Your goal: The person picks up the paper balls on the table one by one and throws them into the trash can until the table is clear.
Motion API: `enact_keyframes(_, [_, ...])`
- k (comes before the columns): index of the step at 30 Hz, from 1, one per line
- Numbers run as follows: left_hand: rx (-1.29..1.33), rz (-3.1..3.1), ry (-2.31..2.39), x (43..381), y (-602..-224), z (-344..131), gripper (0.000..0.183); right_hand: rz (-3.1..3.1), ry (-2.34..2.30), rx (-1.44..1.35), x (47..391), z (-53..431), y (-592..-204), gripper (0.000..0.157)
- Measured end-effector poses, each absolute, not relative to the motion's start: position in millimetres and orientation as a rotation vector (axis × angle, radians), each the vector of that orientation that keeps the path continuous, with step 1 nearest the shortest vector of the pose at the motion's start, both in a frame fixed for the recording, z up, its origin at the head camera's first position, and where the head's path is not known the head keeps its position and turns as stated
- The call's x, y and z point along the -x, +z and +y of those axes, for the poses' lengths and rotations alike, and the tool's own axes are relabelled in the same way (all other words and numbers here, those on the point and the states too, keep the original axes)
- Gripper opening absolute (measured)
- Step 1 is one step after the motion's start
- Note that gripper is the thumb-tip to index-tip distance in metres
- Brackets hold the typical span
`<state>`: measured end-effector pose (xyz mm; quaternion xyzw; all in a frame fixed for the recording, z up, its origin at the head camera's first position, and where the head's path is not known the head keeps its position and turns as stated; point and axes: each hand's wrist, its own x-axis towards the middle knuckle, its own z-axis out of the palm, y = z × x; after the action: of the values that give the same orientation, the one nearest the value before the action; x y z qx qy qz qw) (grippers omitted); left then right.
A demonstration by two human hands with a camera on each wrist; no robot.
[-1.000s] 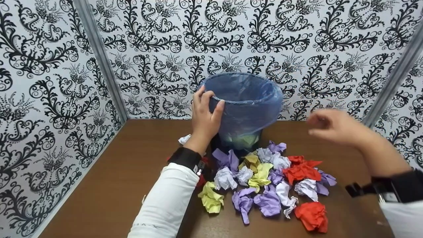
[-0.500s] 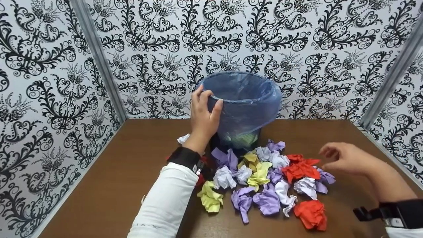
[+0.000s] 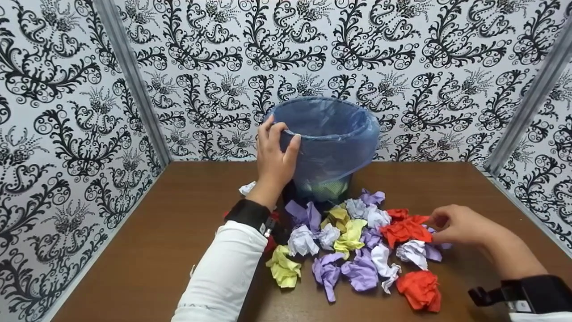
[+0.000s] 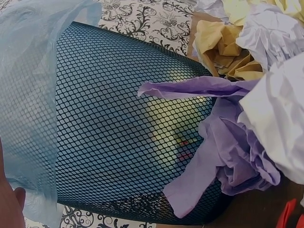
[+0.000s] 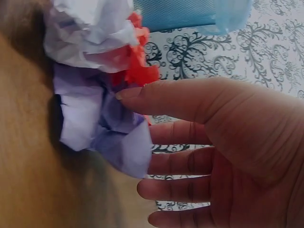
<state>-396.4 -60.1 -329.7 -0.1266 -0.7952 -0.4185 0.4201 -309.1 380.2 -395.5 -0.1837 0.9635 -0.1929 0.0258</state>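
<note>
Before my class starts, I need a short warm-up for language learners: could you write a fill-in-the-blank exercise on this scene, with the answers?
1. The left hand grips the bin at its ____.
2. The plastic liner on the bin is coloured ____.
3. Beside the right hand lie pieces of crumpled ____.
4. The table is coloured ____.

Missing words: rim; blue; paper; brown.
</note>
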Motion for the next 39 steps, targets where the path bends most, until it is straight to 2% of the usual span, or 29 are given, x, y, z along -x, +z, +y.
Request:
enact_keyframes(4, [0.323,-1.982,-1.052,397,-331,-62,0.052,2.968,-0.587,0.613,312,376,-406,0.030])
enact_keyframes(11, [0.315,-1.993,-1.050,399,-333,-64,0.054,2.949,-0.565,0.637,314,372,-415,0.045])
enact_keyframes(18, [0.317,-1.978,-1.056,398,-334,-65,0.054,2.933,-0.585,0.599,313,371,-411,0.048])
enact_keyframes(26, [0.310,-1.977,-1.050,398,-333,-63,0.053,2.974,-0.560,0.559,314,375,-411,0.027])
enact_keyframes(30, [0.323,-1.962,-1.056,397,-332,-61,0.053,3.027,-0.521,0.597,312,378,-411,0.029])
enact_keyframes(35, [0.329,-1.954,-1.061,398,-331,-60,0.053,3.038,-0.503,0.605,310,381,-408,0.040])
enact_keyframes(39, [0.327,-1.962,-1.069,398,-331,-60,0.053,2.999,-0.501,0.574,310,380,-406,0.032])
